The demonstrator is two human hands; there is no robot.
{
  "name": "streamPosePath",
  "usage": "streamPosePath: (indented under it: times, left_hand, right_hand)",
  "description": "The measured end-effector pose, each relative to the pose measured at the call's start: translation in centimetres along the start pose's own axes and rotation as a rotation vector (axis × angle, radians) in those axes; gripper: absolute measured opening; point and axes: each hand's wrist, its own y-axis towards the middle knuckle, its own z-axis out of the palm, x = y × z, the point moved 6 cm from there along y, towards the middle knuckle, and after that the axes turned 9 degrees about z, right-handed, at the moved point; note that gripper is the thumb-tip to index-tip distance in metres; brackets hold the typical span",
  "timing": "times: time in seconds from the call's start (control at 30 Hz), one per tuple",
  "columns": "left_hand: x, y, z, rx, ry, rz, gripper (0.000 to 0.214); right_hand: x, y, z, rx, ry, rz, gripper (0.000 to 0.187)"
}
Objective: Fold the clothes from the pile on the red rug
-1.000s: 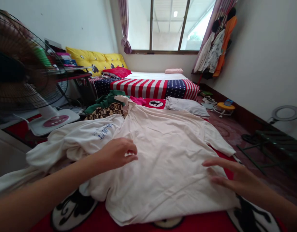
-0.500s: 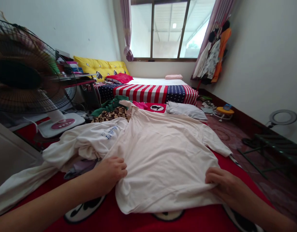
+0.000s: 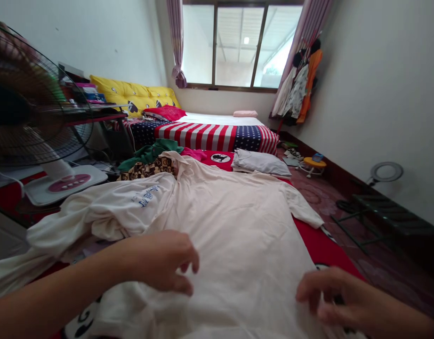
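A cream long-sleeved shirt lies spread over a red patterned bed cover, its collar end away from me and its near part wrinkled and blurred. My left hand hovers over the shirt's left side, fingers curved and apart, with nothing between them. Near the right edge of the shirt is my right hand, thumb and fingers parted, holding nothing. To the left, a crumpled white garment with blue lettering lies against the shirt.
Beyond the shirt are a green cloth, a brown patterned cloth and a folded grey-white garment. A fan stands at left. On the right are a dark bench and a yellow stool.
Both hands have let go of the shirt and their fingers have opened. The shirt's near part now extends closer to me. The view has shifted slightly right.
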Motion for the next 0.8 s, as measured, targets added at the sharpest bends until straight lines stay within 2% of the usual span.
streamPosePath:
  times: [0.03, 0.07, 0.13, 0.2, 0.27, 0.37, 0.47, 0.57, 0.67, 0.73, 0.8]
  left_hand:
    - [-0.2, 1.9, -1.1, -0.074, -0.007, 0.051, 0.026]
    - [-0.1, 4.0, -2.0, -0.156, 0.002, 0.079, 0.025]
    - [1.2, 8.2, -2.6, -0.295, 0.046, 0.033, 0.033]
    - [3.4, 11.8, -2.1, -0.398, 0.105, -0.076, 0.047]
    - [5.9, 14.1, -0.7, -0.453, 0.147, -0.226, 0.061]
    - [8.2, 15.6, 1.3, -0.523, 0.169, -0.294, 0.067]
    - [8.7, 15.7, 2.2, -0.549, 0.178, -0.268, 0.068]
    - [8.6, 15.4, 2.2, -0.571, 0.172, -0.256, 0.068]
    - [8.5, 15.4, 2.2, -0.591, 0.155, -0.250, 0.068]
    - [8.5, 15.4, 2.2, -0.597, 0.139, -0.246, 0.068]
    - [8.5, 15.4, 2.2, -0.603, 0.121, -0.243, 0.069]
  right_hand:
    - [0.1, 1.5, -0.7, 0.018, 0.027, 0.018, 0.032]
    - [-0.2, 3.2, -1.8, -0.026, 0.047, 0.042, 0.032]
    - [-1.5, 6.4, -4.9, -0.307, 0.035, 0.075, 0.031]
    - [-3.4, 8.7, -7.3, -0.586, -0.047, 0.093, 0.029]
    - [-4.9, 10.6, -8.1, -0.717, -0.193, 0.082, 0.033]
    - [-6.1, 12.7, -7.6, -0.671, -0.394, 0.063, 0.034]
    - [-6.6, 13.2, -7.9, -0.614, -0.474, 0.070, 0.030]
    - [-7.6, 12.7, -10.3, -0.680, -0.529, 0.121, 0.027]
    - [-9.3, 13.3, -12.6, -0.614, -0.585, 0.282, 0.026]
    - [-8.8, 14.8, -13.6, -0.572, -0.604, 0.306, 0.028]
    - [-6.5, 17.0, -14.3, -0.635, -0.561, 0.254, 0.033]
